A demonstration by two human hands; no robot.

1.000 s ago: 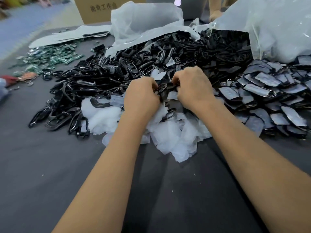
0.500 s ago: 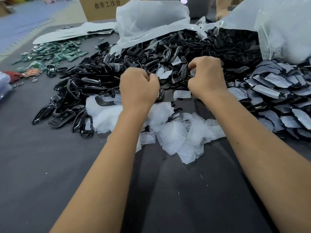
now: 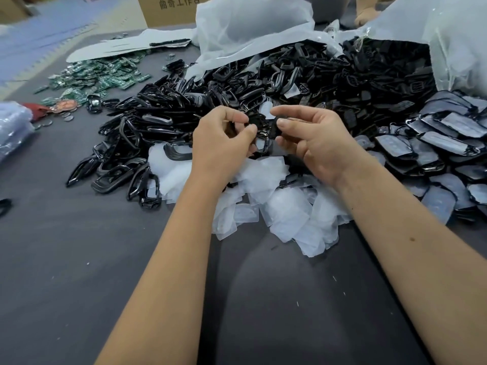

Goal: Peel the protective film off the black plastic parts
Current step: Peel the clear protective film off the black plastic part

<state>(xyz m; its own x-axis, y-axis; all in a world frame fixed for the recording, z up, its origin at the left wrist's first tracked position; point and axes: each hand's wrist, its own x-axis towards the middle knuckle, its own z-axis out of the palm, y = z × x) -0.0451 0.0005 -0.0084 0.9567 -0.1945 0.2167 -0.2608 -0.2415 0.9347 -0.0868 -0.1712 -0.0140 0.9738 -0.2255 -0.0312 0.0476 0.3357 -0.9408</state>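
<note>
both hands up over the heap now, close together. left hand (image 3: 224,139) has thumb and forefinger curled toward each other, pinching at the edge of a small black part (image 3: 275,129); whether film sits between those fingertips, can't tell, too small to read. right hand (image 3: 313,140) grips that same black part, thumb on top, forefinger hooked over the far side, the other fingers loosely bent underneath. the part hangs between the two hands, above the table (image 3: 79,272), not touching the pile. directly below the wrists lies a drift of peeled film pieces (image 3: 287,217), pale and translucent, overlapping each other. beyond the fingertips and off to the left spreads the heap of black frame parts (image 3: 163,127), spilling out of a clear plastic bag (image 3: 250,25). to the right of the right hand sit flat black parts with film still on (image 3: 453,135), stacked and overlapping. far left, beyond the frames, a scatter of green circuit boards (image 3: 105,75), and a cardboard box (image 3: 168,7) at the far edge.
</note>
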